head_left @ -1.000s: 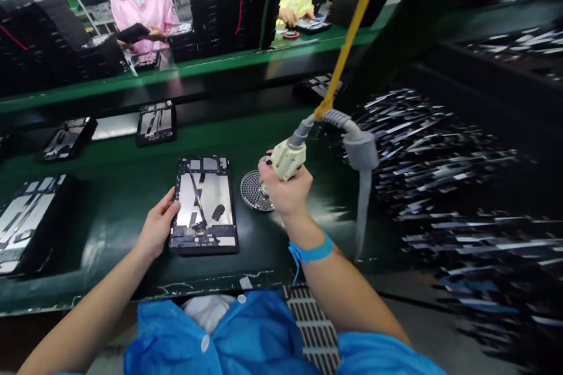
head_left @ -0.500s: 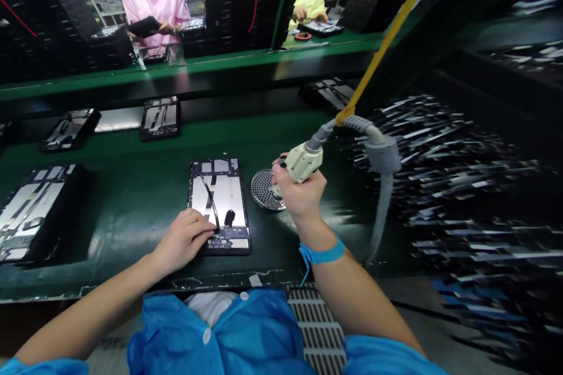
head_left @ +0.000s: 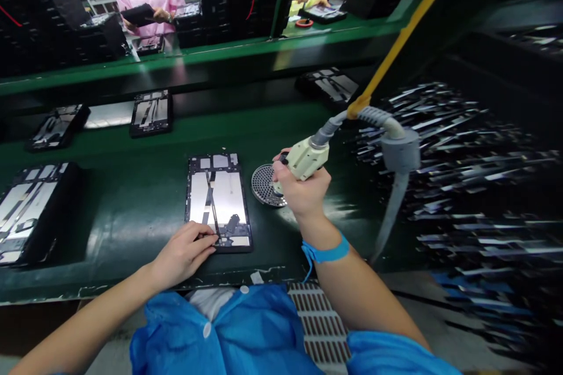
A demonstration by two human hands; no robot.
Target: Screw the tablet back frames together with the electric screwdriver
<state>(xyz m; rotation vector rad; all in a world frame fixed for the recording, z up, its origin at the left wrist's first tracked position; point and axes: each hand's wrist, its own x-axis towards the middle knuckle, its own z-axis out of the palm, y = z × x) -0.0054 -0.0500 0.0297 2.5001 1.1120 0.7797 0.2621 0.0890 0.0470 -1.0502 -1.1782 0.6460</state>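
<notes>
Left hand [head_left: 187,255] lies flat, fingers released, on the near-left corner of the frame [head_left: 219,202], which sits near the worktop [head_left: 132,199] front edge. Right hand [head_left: 301,190] clenched around the driver [head_left: 305,159], over the perforated disc [head_left: 266,185] just right of the frame.

Dark green bench [head_left: 132,187], cream screwdriver [head_left: 308,158], yellow cord [head_left: 409,23], blue wristband [head_left: 328,253], perforated silver disc [head_left: 264,184]

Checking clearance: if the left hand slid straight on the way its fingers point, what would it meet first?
Probably nothing new: the left hand already rests its fingertips on the near-left corner of the open tablet frame.
</notes>
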